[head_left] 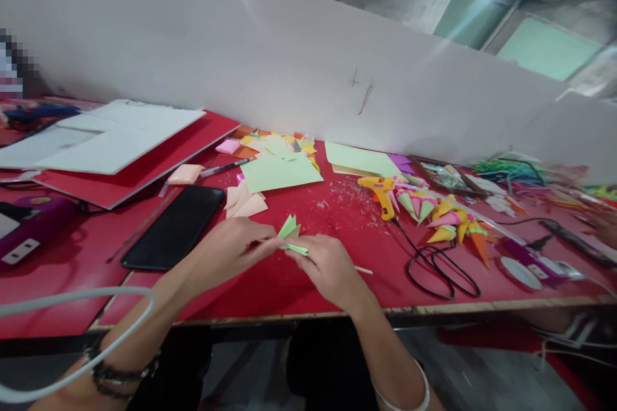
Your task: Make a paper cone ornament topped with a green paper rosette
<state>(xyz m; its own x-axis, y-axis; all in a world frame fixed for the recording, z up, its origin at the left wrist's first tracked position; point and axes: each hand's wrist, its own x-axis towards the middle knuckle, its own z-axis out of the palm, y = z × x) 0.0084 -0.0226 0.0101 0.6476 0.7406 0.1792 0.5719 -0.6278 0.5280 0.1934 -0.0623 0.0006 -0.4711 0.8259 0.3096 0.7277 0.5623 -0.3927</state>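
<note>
Between my two hands is a small piece of folded light green paper (289, 227), its pointed ends sticking up and out from my fingers. My left hand (243, 241) pinches it from the left, and my right hand (325, 263) grips it from the right, fingertips close together. Part of the paper is hidden by my fingers. Just beyond my left hand lie some peach paper pieces (245, 200), and a larger light green sheet (282, 173) rests behind them. A thin pale stick (364, 270) pokes out beside my right hand.
A black phone (173, 228) lies at left, near white boards (120, 135). To the right, a yellow glue gun (380, 192) with a looped black cord sits by several colourful paper cones (450, 221). Another person's hand (605, 225) shows at the far right. A white wall (289, 64) stands behind the red table (332, 295).
</note>
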